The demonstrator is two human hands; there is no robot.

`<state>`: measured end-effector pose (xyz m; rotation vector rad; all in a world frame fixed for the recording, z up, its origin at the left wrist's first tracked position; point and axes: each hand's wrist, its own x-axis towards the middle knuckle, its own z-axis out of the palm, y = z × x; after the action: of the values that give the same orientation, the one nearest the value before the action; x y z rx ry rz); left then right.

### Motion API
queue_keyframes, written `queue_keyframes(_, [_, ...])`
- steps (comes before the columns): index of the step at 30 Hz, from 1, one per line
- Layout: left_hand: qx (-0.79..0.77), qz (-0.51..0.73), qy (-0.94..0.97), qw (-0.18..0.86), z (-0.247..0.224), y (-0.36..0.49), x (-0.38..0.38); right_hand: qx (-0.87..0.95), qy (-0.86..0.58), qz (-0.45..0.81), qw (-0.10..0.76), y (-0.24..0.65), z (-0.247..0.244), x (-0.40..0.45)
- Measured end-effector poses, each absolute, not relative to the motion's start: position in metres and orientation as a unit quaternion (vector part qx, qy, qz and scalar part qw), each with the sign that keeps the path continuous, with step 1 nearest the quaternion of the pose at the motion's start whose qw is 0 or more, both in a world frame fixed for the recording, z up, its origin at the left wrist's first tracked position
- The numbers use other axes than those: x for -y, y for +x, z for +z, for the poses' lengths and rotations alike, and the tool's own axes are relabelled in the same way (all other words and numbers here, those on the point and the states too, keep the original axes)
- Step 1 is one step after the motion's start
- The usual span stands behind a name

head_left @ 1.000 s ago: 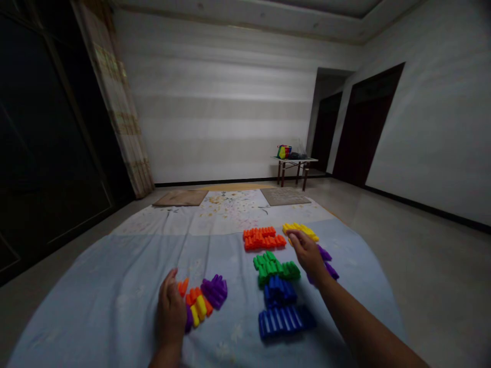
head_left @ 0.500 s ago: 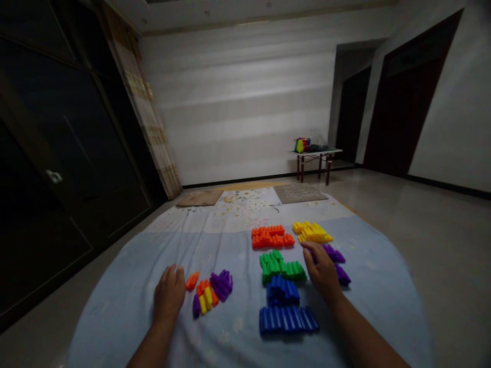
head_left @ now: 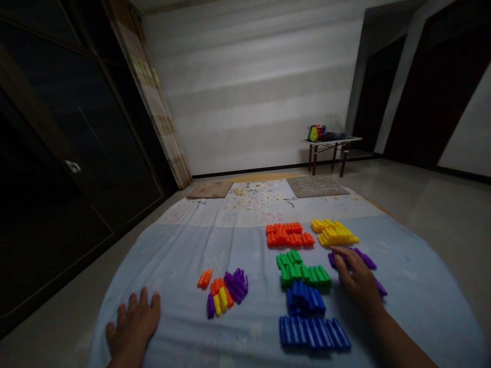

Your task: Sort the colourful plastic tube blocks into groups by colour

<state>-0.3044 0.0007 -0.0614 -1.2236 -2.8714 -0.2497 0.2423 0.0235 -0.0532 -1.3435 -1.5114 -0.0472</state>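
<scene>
left hand (head_left: 132,327) slid back off mixed pile (head_left: 224,291), flat, wrist cropped | right hand (head_left: 356,278) covers purple pieces (head_left: 368,261), grip unclear

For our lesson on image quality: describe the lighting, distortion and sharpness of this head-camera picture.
Head view: dim room light, with pale horizontal bands across the back wall; wide-angle bending curves the blue sheet and tilts the doorways; left hand and right hand look dark and soft; the coloured pegs stay vivid, while the far table is small and unclear.
</scene>
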Motion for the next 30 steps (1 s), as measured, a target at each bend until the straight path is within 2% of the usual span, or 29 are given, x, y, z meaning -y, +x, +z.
queue_keyframes(8, [0.911, -0.084, -0.402, 0.043, -0.063, -0.297, 0.002, 0.646, -0.559, -0.05, 0.518, 0.241, -0.051, -0.013])
queue_keyframes(16, [0.906, -0.11, -0.408, 0.031, -0.06, -0.298, 0.002, 0.63, -0.548, -0.044, 0.549, 0.239, -0.035, -0.007])
queue_keyframes(22, [0.904, -0.112, -0.412, -0.003, -0.044, -0.278, -0.005, 0.501, -0.605, -0.004, 0.619, 0.256, -0.022, -0.003])
queue_keyframes(26, [0.834, -0.172, -0.522, 0.055, -0.028, -0.236, -0.008, 0.405, -0.608, 0.052, 0.681, 0.27, -0.016, -0.008])
queue_keyframes(30, [0.731, -0.222, -0.645, 0.016, -0.016, -0.192, -0.015, 0.341, -0.588, 0.092, 0.728, 0.293, -0.011, -0.015])
